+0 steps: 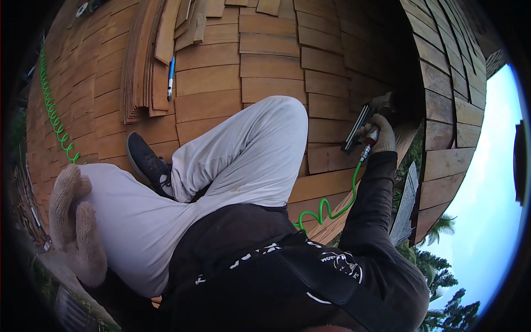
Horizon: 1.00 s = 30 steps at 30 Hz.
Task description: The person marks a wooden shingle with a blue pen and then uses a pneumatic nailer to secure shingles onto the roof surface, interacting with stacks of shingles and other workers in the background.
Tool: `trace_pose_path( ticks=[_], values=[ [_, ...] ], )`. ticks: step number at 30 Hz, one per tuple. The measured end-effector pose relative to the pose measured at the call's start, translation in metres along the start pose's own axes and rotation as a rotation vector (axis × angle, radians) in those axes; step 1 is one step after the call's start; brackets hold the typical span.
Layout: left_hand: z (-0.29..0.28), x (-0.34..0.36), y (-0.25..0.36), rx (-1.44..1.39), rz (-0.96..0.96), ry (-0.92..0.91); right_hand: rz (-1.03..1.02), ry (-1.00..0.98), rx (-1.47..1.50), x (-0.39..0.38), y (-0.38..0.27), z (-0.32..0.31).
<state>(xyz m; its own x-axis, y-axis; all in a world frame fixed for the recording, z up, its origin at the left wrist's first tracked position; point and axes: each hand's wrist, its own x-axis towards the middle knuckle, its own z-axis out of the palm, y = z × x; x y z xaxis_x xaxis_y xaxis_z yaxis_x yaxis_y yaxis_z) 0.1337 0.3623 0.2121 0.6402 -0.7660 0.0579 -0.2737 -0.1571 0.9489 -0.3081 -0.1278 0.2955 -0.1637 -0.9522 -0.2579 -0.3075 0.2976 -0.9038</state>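
Note:
My right hand (384,134), in a pale knit glove, grips a pneumatic nailer (358,126) by its handle over the wooden shingles (326,160) at the right. The tool's long magazine points left, and its head lies in shadow. A green coiled air hose (326,209) joins a metal fitting at the handle. My left hand (77,224), also gloved, is beside my left leg at the lower left. Its fingers are apart, and nothing shows in them.
Stacked loose shingles (141,61) stand upper left beside a blue pen-like marker (171,77). More hose (51,105) runs down the far left. A shingled slope (440,119) rises at right, past the roof edge and trees (442,271). My shoe (146,160) rests on the shingles.

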Motion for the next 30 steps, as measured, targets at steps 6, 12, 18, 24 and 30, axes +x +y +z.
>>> trace_pose_path(
  ticks=[6,12,18,24,30],
  values=[
    [-0.004,0.000,0.003,0.038,0.014,-0.022,-0.008,-0.011,0.012,0.009,0.012,-0.006],
    [-0.002,-0.004,0.000,-0.046,0.049,0.044,-0.007,-0.018,-0.016,0.011,0.010,0.002],
    [-0.001,-0.005,-0.001,-0.087,0.024,0.058,-0.020,-0.041,-0.010,0.028,0.007,0.003],
    [0.005,0.000,0.007,-0.088,-0.007,0.076,-0.121,-0.051,-0.331,0.010,0.003,0.038],
    [0.016,0.009,0.006,-0.101,-0.001,0.092,-0.564,-0.274,-0.868,-0.013,0.014,0.126]
  ],
)
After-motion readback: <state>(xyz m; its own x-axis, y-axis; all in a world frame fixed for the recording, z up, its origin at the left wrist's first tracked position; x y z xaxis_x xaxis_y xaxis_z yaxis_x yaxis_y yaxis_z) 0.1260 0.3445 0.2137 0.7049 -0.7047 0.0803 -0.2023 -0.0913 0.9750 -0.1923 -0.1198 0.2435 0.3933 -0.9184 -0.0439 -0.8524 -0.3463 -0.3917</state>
